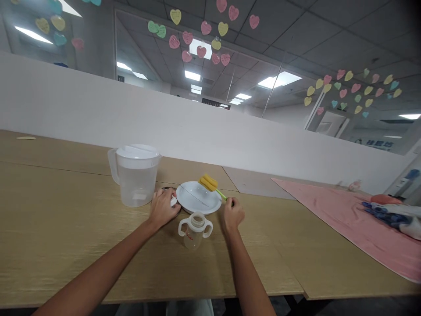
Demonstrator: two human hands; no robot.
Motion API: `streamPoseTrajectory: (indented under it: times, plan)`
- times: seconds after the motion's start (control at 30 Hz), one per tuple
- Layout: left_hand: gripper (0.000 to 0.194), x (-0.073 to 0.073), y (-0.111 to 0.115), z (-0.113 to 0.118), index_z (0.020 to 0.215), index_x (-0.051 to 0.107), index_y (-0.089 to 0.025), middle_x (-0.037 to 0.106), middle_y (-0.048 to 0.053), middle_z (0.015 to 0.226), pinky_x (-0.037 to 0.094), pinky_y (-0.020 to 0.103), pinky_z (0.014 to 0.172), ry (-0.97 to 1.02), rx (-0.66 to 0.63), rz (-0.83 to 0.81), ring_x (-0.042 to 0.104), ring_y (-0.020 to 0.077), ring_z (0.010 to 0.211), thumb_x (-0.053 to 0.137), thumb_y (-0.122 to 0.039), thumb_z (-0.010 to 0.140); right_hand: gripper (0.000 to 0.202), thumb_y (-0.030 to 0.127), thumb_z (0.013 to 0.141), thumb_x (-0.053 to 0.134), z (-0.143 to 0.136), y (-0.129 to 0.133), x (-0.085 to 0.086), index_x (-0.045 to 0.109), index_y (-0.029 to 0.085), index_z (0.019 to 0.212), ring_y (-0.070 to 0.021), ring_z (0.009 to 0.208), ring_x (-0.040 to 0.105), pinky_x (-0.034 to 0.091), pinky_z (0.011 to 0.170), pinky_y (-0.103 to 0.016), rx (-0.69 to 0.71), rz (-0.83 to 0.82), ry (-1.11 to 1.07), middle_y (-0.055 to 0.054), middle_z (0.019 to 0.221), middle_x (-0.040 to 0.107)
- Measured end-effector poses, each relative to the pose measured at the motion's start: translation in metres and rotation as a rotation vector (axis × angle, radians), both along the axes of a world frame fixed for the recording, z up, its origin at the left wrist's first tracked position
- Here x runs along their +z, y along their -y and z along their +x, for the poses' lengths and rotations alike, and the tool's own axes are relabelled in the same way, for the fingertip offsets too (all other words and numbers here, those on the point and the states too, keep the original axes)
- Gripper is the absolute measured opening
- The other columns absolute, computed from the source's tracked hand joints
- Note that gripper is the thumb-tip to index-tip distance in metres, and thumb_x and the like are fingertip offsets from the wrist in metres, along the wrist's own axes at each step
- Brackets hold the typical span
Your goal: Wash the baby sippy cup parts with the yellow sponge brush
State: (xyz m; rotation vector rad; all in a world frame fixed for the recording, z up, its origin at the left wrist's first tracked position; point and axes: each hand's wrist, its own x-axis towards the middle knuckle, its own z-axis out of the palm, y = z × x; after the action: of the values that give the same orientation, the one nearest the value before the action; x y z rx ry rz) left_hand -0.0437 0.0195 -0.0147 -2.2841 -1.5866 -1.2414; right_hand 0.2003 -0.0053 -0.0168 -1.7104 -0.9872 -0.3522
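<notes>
Tabletop (82,210) carries lidded jug (137,177), pale label (139,196) unreadable; white dish (189,199) sits between hands, probably to catch drips. Two-handled bottle (193,237) stands open just in front, red print illegible. Left hand (163,208) fingers close around small white part (173,201); right hand (234,213) fingers curl tight on yellow sponge brush (208,182) handle, head over dish

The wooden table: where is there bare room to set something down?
Bare table lies left of the lidded pitcher, and between the right hand and the pink cloth. The middle is crowded: left hand, white plate, sponge brush and two-handled bottle sit close together.
</notes>
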Motion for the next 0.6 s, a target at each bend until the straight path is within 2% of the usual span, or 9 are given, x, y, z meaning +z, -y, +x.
streamPoseTrajectory:
  times: [0.27,0.5,0.6]
  plan:
    - [0.022,-0.009,-0.006,0.001,0.084,0.050,-0.018,0.059,0.007,0.078,0.036,0.039,0.074,-0.142,-0.002,-0.122,0.052,0.0278,0.085,0.055,-0.027,0.065,0.030,0.029,0.079,0.038,0.000,0.000,0.000,0.060,0.017,0.062,-0.0124,0.053,0.032,0.016,0.052,-0.025,0.004,-0.032,-0.014,-0.001,0.055,0.051]
    - [0.014,0.000,0.001,-0.002,0.079,0.054,-0.018,0.063,0.008,0.084,0.033,0.040,0.075,-0.138,-0.049,-0.120,0.054,0.0276,0.086,0.051,-0.031,0.073,0.030,0.029,0.079,0.038,-0.001,0.001,0.001,0.057,0.017,0.060,-0.0120,0.053,0.031,0.015,0.052,-0.025,0.012,-0.048,-0.008,-0.001,0.055,0.050]
    - [0.012,0.002,0.001,-0.005,0.080,0.056,-0.018,0.063,0.006,0.081,0.034,0.037,0.074,-0.105,-0.106,-0.164,0.056,0.0246,0.084,0.047,-0.023,0.074,0.030,0.029,0.079,0.037,-0.001,0.001,0.001,0.057,0.017,0.059,-0.0119,0.053,0.032,0.016,0.052,-0.025,0.021,-0.027,0.003,-0.001,0.054,0.050]
